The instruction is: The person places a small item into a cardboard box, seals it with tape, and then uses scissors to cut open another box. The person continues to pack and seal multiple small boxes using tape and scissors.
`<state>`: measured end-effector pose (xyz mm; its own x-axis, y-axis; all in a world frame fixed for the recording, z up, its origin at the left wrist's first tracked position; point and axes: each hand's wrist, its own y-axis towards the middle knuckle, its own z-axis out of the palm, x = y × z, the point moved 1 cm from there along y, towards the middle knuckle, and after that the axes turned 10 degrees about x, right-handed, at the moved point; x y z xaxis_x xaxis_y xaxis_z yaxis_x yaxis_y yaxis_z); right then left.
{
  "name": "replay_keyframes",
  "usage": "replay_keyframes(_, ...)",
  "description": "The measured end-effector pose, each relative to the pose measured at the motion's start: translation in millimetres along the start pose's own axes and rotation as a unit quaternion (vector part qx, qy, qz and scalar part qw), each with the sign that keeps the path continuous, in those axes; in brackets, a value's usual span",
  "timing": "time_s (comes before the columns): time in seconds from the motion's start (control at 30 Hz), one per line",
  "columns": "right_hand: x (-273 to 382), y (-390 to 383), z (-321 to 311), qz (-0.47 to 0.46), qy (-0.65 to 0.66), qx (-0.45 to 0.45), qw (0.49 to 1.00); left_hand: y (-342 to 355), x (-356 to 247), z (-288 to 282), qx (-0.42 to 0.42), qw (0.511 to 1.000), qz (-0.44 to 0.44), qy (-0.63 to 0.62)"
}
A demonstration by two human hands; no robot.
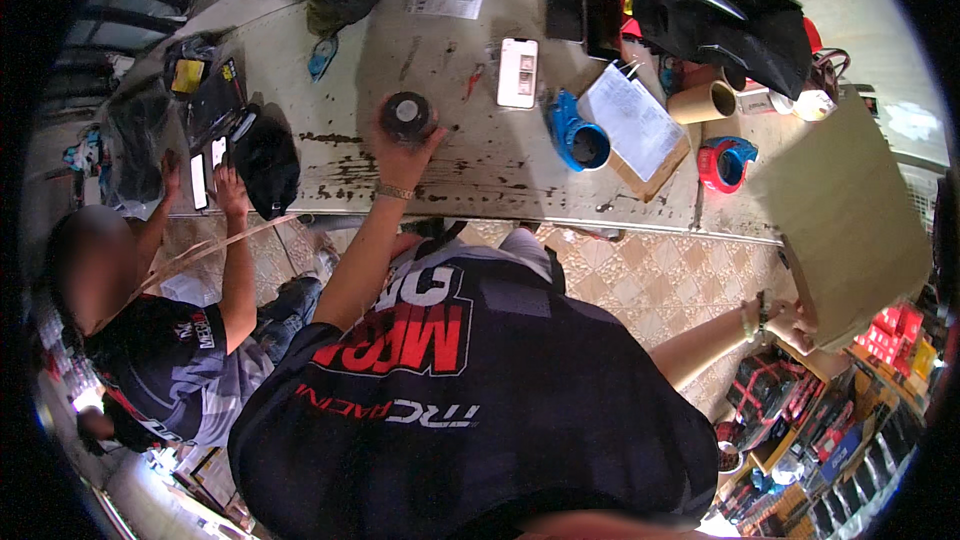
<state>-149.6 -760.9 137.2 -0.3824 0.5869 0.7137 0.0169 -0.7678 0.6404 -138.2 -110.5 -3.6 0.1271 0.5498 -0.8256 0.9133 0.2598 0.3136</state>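
Note:
My left hand [402,162] is over the worn tabletop, its fingers closed around a dark round object with a pale centre [406,115]. Its exact kind I cannot make out. Off to the right, my right hand [792,326] grips the lower edge of a large brown cardboard sheet [850,210]. The sheet slants past the table's right end, and some of my fingers are hidden against it. A white-screened phone [517,73] lies to the right of my left hand. Farther right stands a blue tape dispenser [574,130].
Papers on a board [632,118], a red-and-blue tape dispenser [724,164], a cardboard tube [700,102] and a black plastic bag [715,15] crowd the right side. On the left, a co-worker [170,350] handles phones beside a black bag [268,162]. Shelves [840,430] stand lower right.

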Motion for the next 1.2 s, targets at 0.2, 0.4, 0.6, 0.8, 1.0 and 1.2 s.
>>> replay_keyframes(0.2, 109.3, -190.4, 109.5, -0.063, -0.138, 0.379, 0.913, -8.0, -23.6, -90.3, -0.076, 0.962, -0.008, -0.264)
replay_keyframes(0.4, 120.0, -374.2, 222.5, 0.03, 0.0, 0.637, 0.771, -26.4, -7.4, -139.9, -0.066, 0.954, -0.105, -0.274)
replay_keyframes(0.6, 102.9, -514.5, 238.2, 0.109, -0.037, 0.76, 0.64, -41.4, 54.7, -100.4, -0.111, 0.896, -0.323, -0.285)
replay_keyframes(0.8, 171.5, -513.6, 202.7, -0.069, -0.018, 0.807, 0.586, -40.8, 81.3, -69.6, -0.099, 0.818, -0.462, -0.328)
replay_keyframes(1.0, 220.8, -536.3, 131.3, -0.259, -0.082, 0.882, 0.385, -49.2, 99.1, -93.9, 0.011, 0.865, -0.482, -0.138)
replay_keyframes(1.2, 188.6, -548.2, 157.0, -0.172, -0.065, 0.923, 0.338, -74.8, 115.5, -137.5, 0.214, 0.916, -0.162, 0.297)
